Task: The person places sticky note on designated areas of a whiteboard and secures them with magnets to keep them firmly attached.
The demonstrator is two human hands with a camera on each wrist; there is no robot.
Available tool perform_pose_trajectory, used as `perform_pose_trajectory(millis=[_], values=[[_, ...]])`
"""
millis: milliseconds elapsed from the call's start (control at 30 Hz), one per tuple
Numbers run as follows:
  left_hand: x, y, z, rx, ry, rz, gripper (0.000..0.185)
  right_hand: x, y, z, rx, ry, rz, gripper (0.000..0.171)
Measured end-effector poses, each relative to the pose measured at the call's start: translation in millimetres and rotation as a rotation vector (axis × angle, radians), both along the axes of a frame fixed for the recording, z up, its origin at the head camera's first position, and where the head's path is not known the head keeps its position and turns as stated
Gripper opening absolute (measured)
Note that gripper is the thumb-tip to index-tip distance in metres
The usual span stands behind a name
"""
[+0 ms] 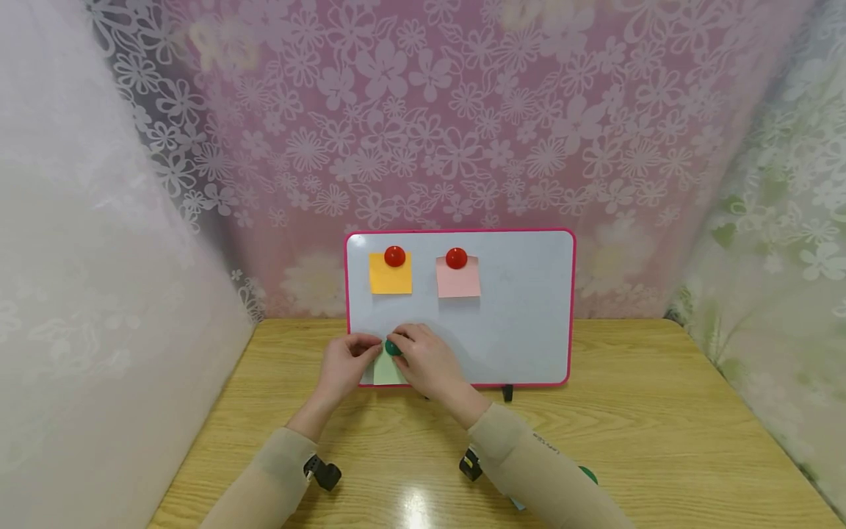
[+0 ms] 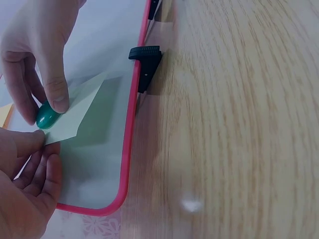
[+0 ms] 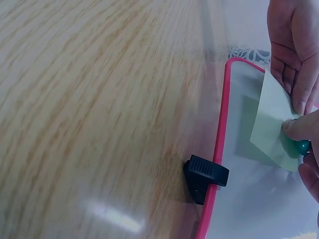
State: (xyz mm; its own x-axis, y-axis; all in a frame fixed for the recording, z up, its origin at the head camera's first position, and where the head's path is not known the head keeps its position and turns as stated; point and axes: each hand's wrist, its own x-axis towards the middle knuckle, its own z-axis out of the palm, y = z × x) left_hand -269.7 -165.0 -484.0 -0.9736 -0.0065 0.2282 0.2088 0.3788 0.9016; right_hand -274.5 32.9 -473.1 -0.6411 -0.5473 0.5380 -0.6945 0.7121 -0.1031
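- Near the whiteboard's (image 1: pixel 529 323) lower left, the left hand (image 1: pixel 344 366) pinches the green note (image 1: pixel 385 372) flat
- right hand (image 1: pixel 429 361) fingers grip the green magnet (image 1: pixel 393 347), pinning it

Your right hand (image 3: pixel 310 149) pinching a green magnet (image 3: pixel 302 146) onto a pale green note (image 3: pixel 271 124), your left hand (image 3: pixel 294 50) holding the note's edge against the pink-framed whiteboard (image 3: pixel 239 199), black clip foot (image 3: pixel 205 175) on the wooden table (image 3: pixel 89 109).

Three notes (image 1: pixel 390 275), three visible magnets (image 1: pixel 394 256) — one whiteboard (image 1: pixel 522 316).
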Motion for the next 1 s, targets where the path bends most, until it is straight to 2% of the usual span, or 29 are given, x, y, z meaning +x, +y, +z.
perform_pose_trajectory(millis=[367,767,1000], values=[[-0.4,1.4,-0.5,0.011,0.021,-0.011,0.01,-2.6,0.9,-2.8,-0.008,0.002,-0.002,0.036],[3.5,2.8,2.5,0.003,0.024,0.016,0.01,-0.2,1.9,-1.5,-0.009,0.003,-0.004,0.035],[2.8,1.2,-1.7,0.018,0.061,0.026,0.009,1.2,3.0,-0.7,-0.035,0.006,0.007,0.035]])
